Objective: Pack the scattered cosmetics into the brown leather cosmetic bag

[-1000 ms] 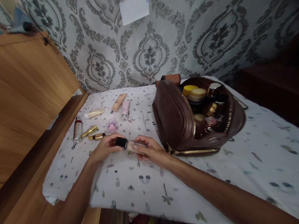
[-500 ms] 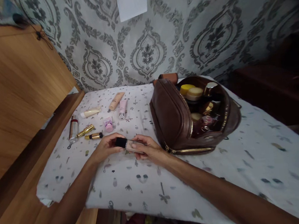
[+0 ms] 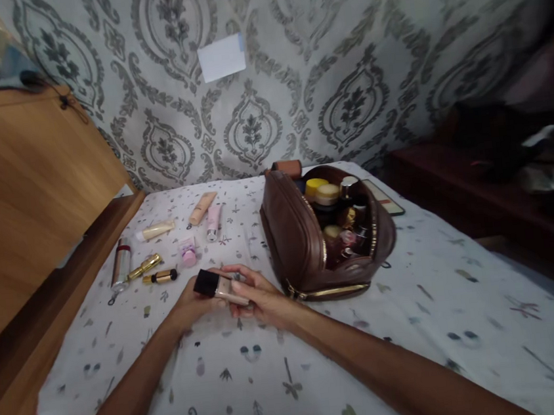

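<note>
Held in front of me over the cloth is a foundation bottle [image 3: 226, 289], a clear body with beige liquid and a square black cap pointing left. My right hand [image 3: 261, 296] is closed round its body, thumb on top. My left hand [image 3: 193, 306] supports it at the cap end, its fingers partly hidden behind the bottle. Beyond the hands lie a small pink-capped container [image 3: 189, 254], a black and gold tube [image 3: 160, 276] and a gold tube [image 3: 144, 266]. Right of the hands stands a brown makeup bag [image 3: 292, 235], unzipped and full of cosmetics.
Farther back lie a pink tube [image 3: 214, 223], a peach tube [image 3: 202, 209] and a cream tube [image 3: 156, 230]. A silver bottle [image 3: 121, 266] is near the left edge. A wooden panel [image 3: 34, 206] borders the left side; a patterned wall [image 3: 254, 131] stands behind.
My view has shifted, so the bag and the loose cosmetics sit lower and farther left. The bottle has turned so its black cap shows more, with the left fingers now behind it.
</note>
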